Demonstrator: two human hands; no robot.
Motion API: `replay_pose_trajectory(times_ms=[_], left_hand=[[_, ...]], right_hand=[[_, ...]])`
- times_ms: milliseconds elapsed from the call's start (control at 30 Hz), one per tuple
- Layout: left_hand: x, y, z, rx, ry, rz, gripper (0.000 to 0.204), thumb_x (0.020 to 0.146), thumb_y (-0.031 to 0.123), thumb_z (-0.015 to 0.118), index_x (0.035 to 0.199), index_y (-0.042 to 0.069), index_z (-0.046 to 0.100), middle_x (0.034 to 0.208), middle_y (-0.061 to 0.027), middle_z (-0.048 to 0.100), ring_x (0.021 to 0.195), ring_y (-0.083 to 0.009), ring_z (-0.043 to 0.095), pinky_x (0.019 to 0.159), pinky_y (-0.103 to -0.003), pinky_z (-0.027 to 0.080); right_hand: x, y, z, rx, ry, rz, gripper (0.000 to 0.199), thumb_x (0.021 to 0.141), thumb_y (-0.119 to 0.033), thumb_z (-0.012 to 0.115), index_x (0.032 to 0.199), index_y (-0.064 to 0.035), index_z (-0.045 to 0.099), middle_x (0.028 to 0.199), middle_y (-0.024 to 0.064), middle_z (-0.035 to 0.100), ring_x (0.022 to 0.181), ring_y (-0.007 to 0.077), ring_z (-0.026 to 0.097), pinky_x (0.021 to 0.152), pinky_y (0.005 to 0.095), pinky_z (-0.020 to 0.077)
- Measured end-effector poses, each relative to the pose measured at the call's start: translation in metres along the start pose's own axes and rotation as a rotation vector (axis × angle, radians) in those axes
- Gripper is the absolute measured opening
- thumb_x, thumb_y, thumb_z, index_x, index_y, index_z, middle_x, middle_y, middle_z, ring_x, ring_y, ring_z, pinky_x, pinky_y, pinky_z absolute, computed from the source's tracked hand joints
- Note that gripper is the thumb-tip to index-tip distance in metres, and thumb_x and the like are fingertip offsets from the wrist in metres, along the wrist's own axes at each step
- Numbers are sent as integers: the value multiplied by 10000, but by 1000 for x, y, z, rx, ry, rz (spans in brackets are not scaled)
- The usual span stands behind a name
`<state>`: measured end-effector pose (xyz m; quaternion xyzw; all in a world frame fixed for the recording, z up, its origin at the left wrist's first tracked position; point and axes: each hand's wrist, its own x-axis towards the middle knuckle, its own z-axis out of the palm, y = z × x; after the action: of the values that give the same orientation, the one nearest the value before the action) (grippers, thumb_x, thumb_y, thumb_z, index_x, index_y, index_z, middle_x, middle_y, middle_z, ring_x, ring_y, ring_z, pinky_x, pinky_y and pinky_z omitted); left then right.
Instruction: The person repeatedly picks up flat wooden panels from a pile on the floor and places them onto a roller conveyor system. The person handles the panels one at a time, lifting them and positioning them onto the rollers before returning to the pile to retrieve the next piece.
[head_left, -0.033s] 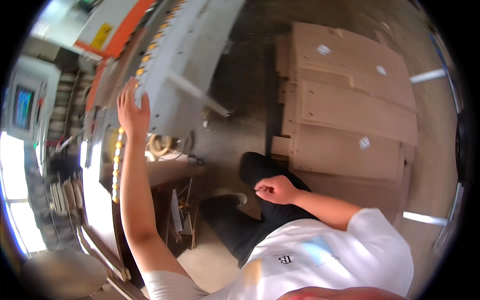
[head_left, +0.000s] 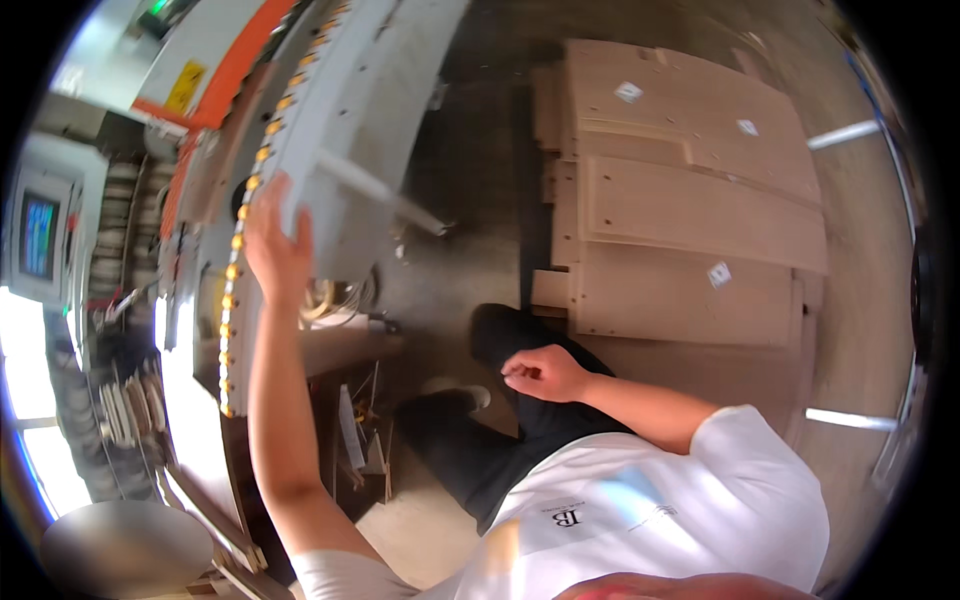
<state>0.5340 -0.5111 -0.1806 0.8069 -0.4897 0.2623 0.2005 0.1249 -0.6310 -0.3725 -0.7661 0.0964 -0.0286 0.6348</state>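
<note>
My left hand [head_left: 278,240] is stretched over the near end of a long grey machine bed [head_left: 345,200], just right of a row of yellow rollers [head_left: 263,155]. Its fingers are extended, the thumb stands apart, and nothing shows in it. Motion blurs the fingertips, so whether they touch the bed I cannot tell. My right hand [head_left: 545,373] rests in the air over my thigh in dark trousers. Its fingers are loosely curled in, with no object visible in them. A pale, flat bar [head_left: 380,190] juts out from the bed's right side.
Stacked brown panels [head_left: 690,200] with small white labels lie to the right. An orange and white machine housing [head_left: 205,70] stands at far left, above a control screen [head_left: 40,235]. Coiled hose [head_left: 335,300] hangs under the bed; a blurred round shape [head_left: 128,550] fills the lower left.
My left hand has shifted right and slightly toward me, uncovering more of the yellow rollers. The whole view has swung a little, with the panels now further left. My right hand keeps its curled pose.
</note>
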Motion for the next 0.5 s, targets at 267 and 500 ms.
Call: replay_pose_trajectory(times_ms=[267, 500], left_hand=[[-209, 291, 57, -838, -526, -80, 371, 876, 124, 814, 1236, 67, 745, 1257, -158, 746, 1183, -370, 691, 1060, -500, 538], [-260, 333, 64, -616, -434, -134, 235, 922, 146, 744, 1150, 97, 771, 1260, -60, 768, 1289, -269, 666, 1172, -526, 430]], right_hand=[[-21, 82, -102, 595, 691, 470, 272, 1051, -323, 711, 1116, -62, 749, 980, 66, 798, 812, 106, 707, 696, 278, 559], [-118, 166, -292, 622, 1338, 631, 773, 948, -601, 777, 1466, -67, 569, 1281, 120, 751, 1042, 199, 748, 794, 337, 586]])
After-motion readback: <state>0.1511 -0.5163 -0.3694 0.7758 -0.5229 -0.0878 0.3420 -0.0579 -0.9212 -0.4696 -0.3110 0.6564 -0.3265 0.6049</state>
